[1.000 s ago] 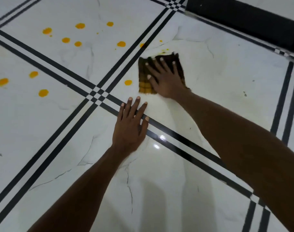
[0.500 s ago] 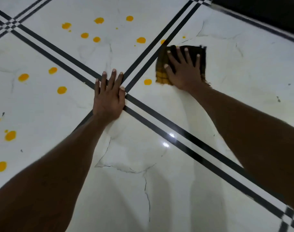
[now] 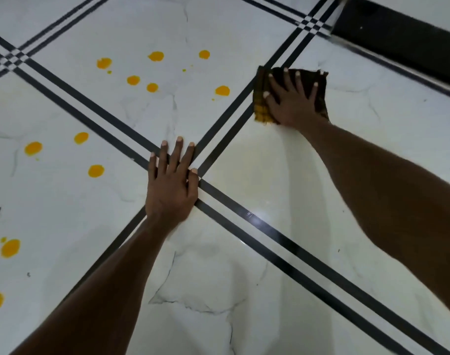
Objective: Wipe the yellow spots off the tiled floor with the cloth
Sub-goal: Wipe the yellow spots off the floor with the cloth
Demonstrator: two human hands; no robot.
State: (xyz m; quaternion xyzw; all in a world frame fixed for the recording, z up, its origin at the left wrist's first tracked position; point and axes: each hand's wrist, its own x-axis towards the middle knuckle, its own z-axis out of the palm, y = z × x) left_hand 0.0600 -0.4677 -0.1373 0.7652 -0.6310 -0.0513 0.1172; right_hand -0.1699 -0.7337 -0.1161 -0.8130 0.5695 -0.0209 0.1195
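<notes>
A dark brown and yellow checked cloth point(image 3: 262, 108) lies flat on the white tiled floor point(image 3: 257, 162) beside a black double stripe. My right hand point(image 3: 292, 101) presses on it with fingers spread straight. My left hand point(image 3: 171, 185) rests flat on the floor at the crossing of the stripes, fingers straight. Several yellow spots dot the upper tile, the nearest point(image 3: 222, 90) just left of the cloth across the stripe. More yellow spots point(image 3: 95, 170) lie on the left tile, and others point(image 3: 10, 248) near the left edge.
Black double stripes point(image 3: 308, 262) cross the floor diagonally. A dark skirting or threshold point(image 3: 398, 44) runs along the top right. The tile below the cloth looks wet and shiny.
The cloth under my right hand has slid over the small spot that lay to its lower left; that spot no longer shows. My left hand shifted from the lower tile to the stripe crossing.
</notes>
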